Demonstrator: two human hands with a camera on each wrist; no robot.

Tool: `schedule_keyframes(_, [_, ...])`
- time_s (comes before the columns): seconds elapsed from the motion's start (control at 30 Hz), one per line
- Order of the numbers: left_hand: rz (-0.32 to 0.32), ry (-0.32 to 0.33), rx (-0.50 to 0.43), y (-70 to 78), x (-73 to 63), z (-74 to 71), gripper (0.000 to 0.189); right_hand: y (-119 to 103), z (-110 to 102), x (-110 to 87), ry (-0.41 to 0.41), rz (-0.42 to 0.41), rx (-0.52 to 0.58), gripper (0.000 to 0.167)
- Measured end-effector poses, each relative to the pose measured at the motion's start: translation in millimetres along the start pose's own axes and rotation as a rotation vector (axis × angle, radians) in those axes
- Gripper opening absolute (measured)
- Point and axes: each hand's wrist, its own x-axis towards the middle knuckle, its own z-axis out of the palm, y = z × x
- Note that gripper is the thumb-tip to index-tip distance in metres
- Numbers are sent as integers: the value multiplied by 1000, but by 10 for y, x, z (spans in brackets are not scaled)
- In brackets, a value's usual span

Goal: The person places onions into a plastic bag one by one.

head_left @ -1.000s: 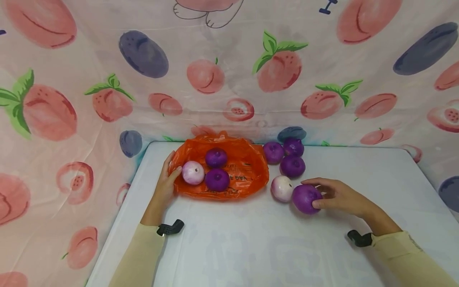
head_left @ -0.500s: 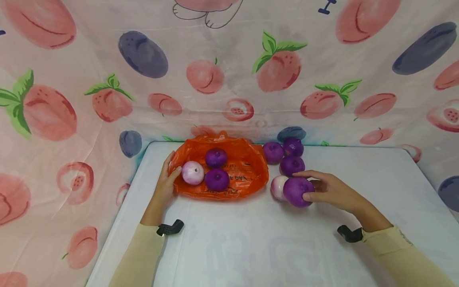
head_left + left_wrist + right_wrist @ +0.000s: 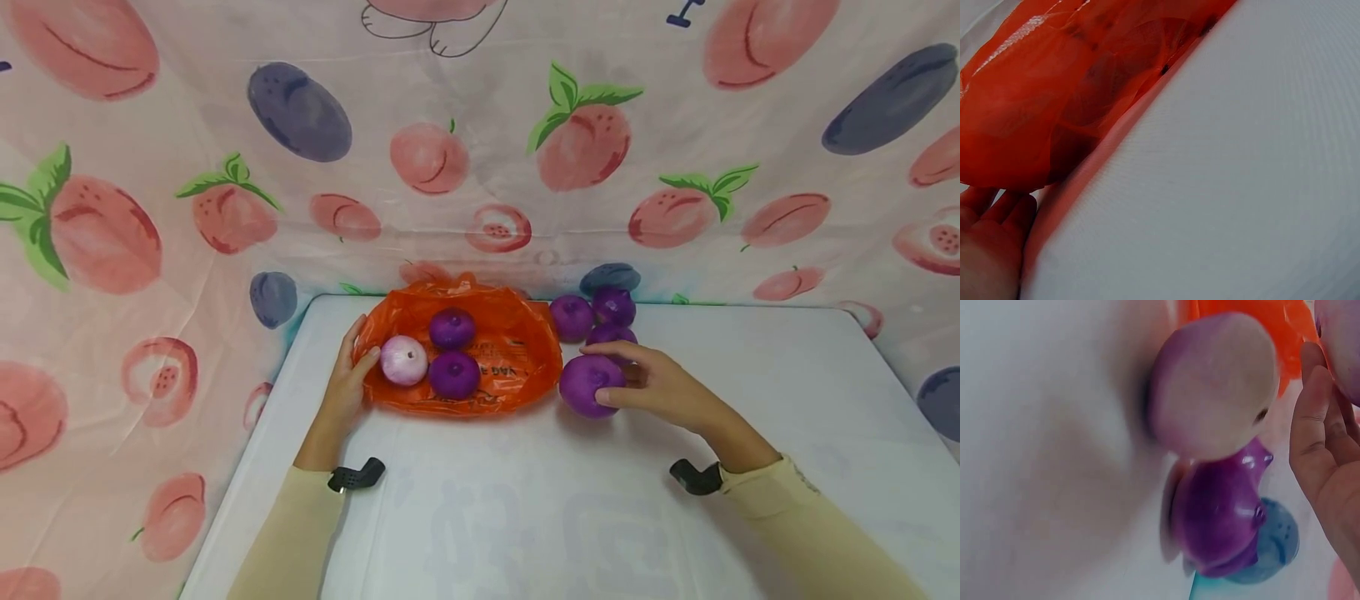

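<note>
We are seeing dark print (image 3: 495, 372) running across the inside of a thin, crinkled orange plastic bag (image 3: 525, 343); it is facing us upside down, and we are failing to read its small letters with confidence. A navy mark (image 3: 684, 12) resembling a capital I is showing high on the pale cloth backdrop (image 3: 375, 92), which is hanging behind the white table (image 3: 510, 508) and bearing pink and blue fruit prints. The person's left hand (image 3: 351, 371) is holding the bag's left edge, its thumb lying over the rim. The right hand's (image 3: 656, 385) fingers are gripping a round, smooth purple onion (image 3: 588, 386), holding it above the table just beside the bag's right rim. Inside the bag, a pale, pink-tinged onion (image 3: 403, 361) is lying left of two dark purple onions (image 3: 454, 376). In the head view, the gripped onion is blocking our sight of a white onion with a purple flush (image 3: 1213, 387), which we are finding on the table from the right wrist. Beyond, three glossy purple onions (image 3: 572, 318) are clustering, the nearest partly hiding behind the right hand. Black wrist devices (image 3: 357, 475) are sitting at both cuffs.
</note>
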Motion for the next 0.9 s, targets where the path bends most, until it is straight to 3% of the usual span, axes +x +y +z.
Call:
schedule_keyframes(0.2, [3, 0, 4, -2, -2, 2, 67, -74, 99, 100, -2, -37, 65, 57])
schedule_keyframes(0.9, [4, -5, -14, 18, -13, 11, 68, -316, 412, 436, 107, 84, 97, 61])
